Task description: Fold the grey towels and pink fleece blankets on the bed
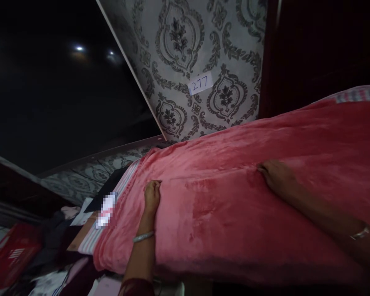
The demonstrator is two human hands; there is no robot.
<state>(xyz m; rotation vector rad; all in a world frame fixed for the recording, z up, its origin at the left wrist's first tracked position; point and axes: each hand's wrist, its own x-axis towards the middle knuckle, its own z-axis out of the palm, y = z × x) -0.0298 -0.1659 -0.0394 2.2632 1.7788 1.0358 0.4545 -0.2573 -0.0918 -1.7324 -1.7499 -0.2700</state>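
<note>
A pink plush blanket (222, 213) is spread over a bed, and a faint raised line runs across it between my hands. At the left end of that line, my left hand (152, 195) has its fingers curled closed on the fabric. Farther right, my right hand (276, 176) is closed too, its fingertips pinching the blanket. Light wrinkles and darker brushed patches mark the pile around both hands. A striped sheet (88, 242) shows beneath the blanket along the left edge of the bed.
Patterned wallpaper (179, 37) covers the wall behind the bed, bearing a paper label (200, 83) reading 277. A dark window or screen (64, 94) fills the upper left. Clothes (49, 283) and a red bag-like object (14, 250) lie at lower left. A dark panel (320, 45) stands upper right.
</note>
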